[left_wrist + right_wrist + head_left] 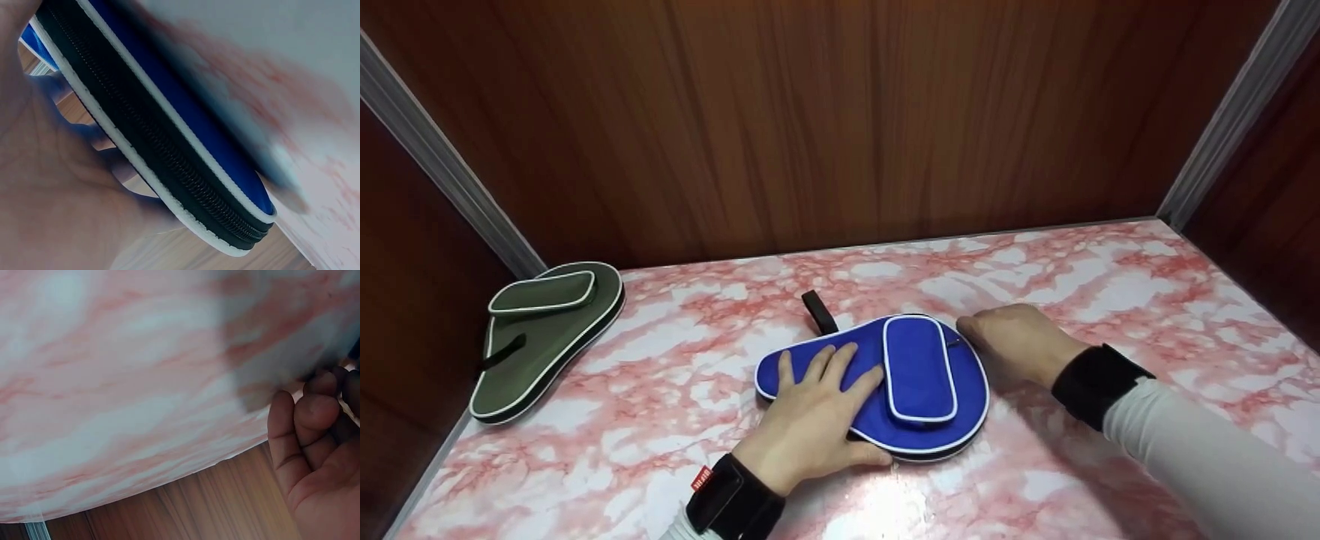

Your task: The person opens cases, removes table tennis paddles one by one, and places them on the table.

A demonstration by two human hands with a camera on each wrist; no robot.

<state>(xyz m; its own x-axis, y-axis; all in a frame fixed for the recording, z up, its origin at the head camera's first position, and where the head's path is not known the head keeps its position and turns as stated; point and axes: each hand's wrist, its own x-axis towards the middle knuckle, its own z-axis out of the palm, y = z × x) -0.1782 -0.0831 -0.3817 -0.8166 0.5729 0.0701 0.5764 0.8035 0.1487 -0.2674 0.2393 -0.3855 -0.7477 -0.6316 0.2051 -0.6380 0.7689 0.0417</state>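
Note:
A blue table tennis paddle case (900, 433) with white piping lies flat on the table, its narrow end to the left and its small pocket (919, 375) facing up. My left hand (810, 424) rests on the narrow part, fingers spread, with the thumb along the near edge. The left wrist view shows the black side zipper (163, 140) with its teeth meshed. At the far right rim, my right hand (1020, 343) pinches at the zippered edge with curled fingers; these hide the zipper pull. A black strap loop (819, 313) sticks out from the far side.
A green paddle case (529, 337) with a pocket and black strap lies at the table's left edge, by the wall. Wood-grain panels (825, 127) enclose the back and sides of the pink marbled table (682, 420).

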